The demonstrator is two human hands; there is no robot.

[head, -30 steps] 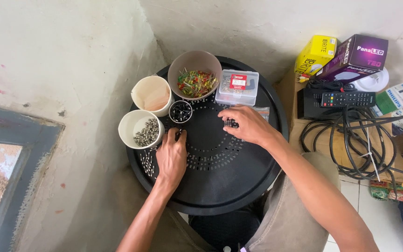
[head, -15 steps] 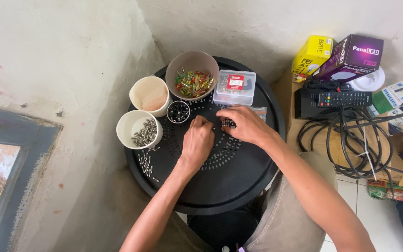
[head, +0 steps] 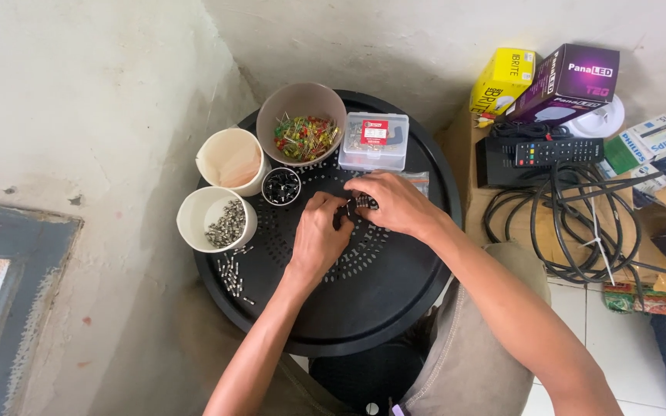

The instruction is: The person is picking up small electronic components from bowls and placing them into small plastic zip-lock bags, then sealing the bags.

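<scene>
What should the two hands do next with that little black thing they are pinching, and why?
Probably keep the right hand steady while the left hand works the small black part, since both sets of fingers already meet on it above the round black tray. What the part is cannot be told.

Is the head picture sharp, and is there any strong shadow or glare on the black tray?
Head view: light is soft and even, with no hard shadows; the black tray shows only a faint sheen; both hands, left hand and right hand, look sharp; the small dark part between them is too small to make out.
</scene>
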